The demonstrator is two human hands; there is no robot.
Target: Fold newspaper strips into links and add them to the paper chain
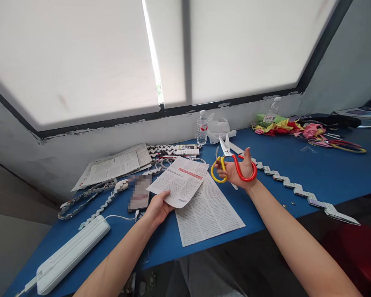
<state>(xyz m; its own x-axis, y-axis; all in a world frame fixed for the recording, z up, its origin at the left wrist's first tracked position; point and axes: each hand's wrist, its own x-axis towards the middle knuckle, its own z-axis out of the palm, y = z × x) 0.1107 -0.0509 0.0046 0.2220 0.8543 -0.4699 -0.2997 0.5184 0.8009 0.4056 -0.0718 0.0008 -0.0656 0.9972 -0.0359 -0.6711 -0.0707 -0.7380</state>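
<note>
Beside the sheet (208, 222), left hand (158, 209) pinches the light, probably limp page (185, 177) by its edge; right hand's (237, 174) fingers hook the scissors (226, 152).

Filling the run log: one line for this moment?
left hand: holds newspaper piece | right hand: holds red-and-yellow scissors, blades parted | blue table: larger newspaper sheet

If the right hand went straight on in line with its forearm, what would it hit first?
Probably the water bottle, though the depth between it and the right hand is hard to judge.
</note>
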